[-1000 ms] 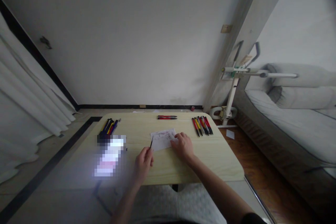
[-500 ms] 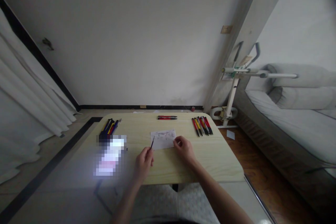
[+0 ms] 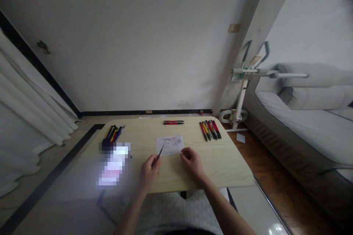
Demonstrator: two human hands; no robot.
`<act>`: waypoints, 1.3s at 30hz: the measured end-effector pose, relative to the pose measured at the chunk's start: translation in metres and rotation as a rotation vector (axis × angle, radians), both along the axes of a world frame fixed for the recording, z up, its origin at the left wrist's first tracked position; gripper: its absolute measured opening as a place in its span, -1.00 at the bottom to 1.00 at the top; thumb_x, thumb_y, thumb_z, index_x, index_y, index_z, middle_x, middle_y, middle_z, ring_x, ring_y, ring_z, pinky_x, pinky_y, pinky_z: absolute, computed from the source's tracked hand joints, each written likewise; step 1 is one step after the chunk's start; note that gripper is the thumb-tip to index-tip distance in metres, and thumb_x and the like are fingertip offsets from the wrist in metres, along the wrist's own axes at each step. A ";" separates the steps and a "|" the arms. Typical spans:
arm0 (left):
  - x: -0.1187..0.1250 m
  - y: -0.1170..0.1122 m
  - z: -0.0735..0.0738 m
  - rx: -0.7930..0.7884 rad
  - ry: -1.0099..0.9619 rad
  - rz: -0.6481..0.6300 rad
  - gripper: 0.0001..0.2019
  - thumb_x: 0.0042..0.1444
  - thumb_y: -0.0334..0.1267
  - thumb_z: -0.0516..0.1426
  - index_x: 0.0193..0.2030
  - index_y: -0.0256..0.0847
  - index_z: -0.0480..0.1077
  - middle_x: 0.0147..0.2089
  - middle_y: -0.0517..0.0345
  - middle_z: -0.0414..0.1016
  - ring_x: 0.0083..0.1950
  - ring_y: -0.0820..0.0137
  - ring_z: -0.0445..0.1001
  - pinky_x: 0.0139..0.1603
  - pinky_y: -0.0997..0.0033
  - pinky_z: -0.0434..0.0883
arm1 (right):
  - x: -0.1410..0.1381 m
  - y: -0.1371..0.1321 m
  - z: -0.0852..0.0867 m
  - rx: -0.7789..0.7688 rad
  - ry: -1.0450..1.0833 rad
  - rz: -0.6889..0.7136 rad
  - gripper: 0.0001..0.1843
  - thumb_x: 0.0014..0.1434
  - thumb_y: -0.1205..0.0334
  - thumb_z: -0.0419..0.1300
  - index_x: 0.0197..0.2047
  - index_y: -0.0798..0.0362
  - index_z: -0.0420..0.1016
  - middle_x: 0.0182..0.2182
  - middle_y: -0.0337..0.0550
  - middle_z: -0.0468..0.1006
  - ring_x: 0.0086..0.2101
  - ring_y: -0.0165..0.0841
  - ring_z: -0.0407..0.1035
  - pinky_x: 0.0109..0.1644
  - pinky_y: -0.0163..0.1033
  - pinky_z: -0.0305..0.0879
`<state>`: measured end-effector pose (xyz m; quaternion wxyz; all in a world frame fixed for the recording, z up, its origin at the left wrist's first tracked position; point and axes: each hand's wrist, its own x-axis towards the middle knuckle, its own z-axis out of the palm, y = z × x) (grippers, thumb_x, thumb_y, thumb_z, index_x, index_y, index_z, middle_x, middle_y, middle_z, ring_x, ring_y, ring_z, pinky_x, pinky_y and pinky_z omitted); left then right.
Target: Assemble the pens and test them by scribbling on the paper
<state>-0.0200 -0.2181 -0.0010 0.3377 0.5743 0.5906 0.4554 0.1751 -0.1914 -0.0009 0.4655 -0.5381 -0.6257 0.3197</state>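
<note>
A small white sheet of paper (image 3: pixel 172 150) with dark scribbles on its upper part lies on the table in front of me. My left hand (image 3: pixel 150 169) is closed around a thin dark pen (image 3: pixel 160 150), its tip slanting up and right over the left side of the sheet. At the lower right corner of the paper, my right hand (image 3: pixel 193 161) has its fingers curled in a pinch; the fingertips appear to grip that corner, though their contact is small and partly hidden.
Several red, yellow and dark pens (image 3: pixel 210 130) lie side by side at the table's right. Two red-and-black pens (image 3: pixel 173 122) rest at the far edge. More pens (image 3: pixel 113 134) are at the left, beside a bright pixelated patch. The pale wooden table (image 3: pixel 226 169) stands before a wall.
The view has shifted slightly. My right hand sits a little lower against the sheet, nearer its corner. The scribbles look different, denser at the upper right. The left hand still holds the pen.
</note>
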 end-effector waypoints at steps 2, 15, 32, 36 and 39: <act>0.000 0.000 0.000 0.013 0.033 -0.002 -0.75 0.02 -0.06 0.03 -0.37 -0.22 0.33 -0.62 0.29 0.28 -0.61 0.49 0.30 -0.59 0.57 0.22 | 0.001 0.000 0.000 0.000 0.007 -0.011 -0.79 0.00 0.19 0.09 -0.32 0.11 0.43 -0.49 -0.15 0.49 -0.50 -0.36 0.34 -0.43 -0.30 0.26; 0.002 -0.001 0.007 0.028 0.083 -0.030 -0.74 -0.02 -0.07 0.07 -0.37 -0.23 0.43 -0.47 0.13 0.46 -0.46 0.37 0.41 -0.50 0.53 0.29 | 0.003 0.002 -0.005 -0.005 0.085 -0.009 -0.76 0.02 0.11 0.11 -0.32 0.09 0.44 -0.45 -0.11 0.52 -0.42 -0.29 0.39 -0.36 -0.23 0.30; 0.003 -0.001 0.007 0.081 0.118 -0.067 -0.75 -0.03 -0.16 0.09 -0.27 -0.19 0.49 -0.28 0.05 0.54 -0.27 0.28 0.47 -0.20 0.36 0.37 | 0.010 0.003 -0.001 -0.041 0.272 0.023 -0.63 0.06 -0.02 0.04 -0.29 0.14 0.42 -0.55 -0.16 0.43 -0.56 -0.40 0.30 -0.51 -0.33 0.26; 0.004 -0.002 0.007 0.124 0.168 -0.104 -0.79 -0.03 -0.19 0.10 -0.29 -0.16 0.50 -0.28 0.06 0.53 -0.28 0.30 0.47 -0.23 0.40 0.37 | 0.015 0.003 0.000 -0.038 0.281 0.010 -0.62 0.06 -0.02 0.05 -0.29 0.14 0.42 -0.56 -0.18 0.43 -0.57 -0.42 0.28 -0.50 -0.33 0.24; 0.004 -0.002 0.007 0.153 0.213 -0.134 -0.81 -0.01 -0.21 0.09 -0.31 -0.15 0.50 -0.29 0.05 0.53 -0.28 0.31 0.46 -0.23 0.41 0.36 | 0.016 0.003 -0.001 -0.040 0.290 0.009 -0.64 0.07 0.00 0.05 -0.29 0.14 0.42 -0.56 -0.19 0.42 -0.57 -0.42 0.27 -0.50 -0.34 0.23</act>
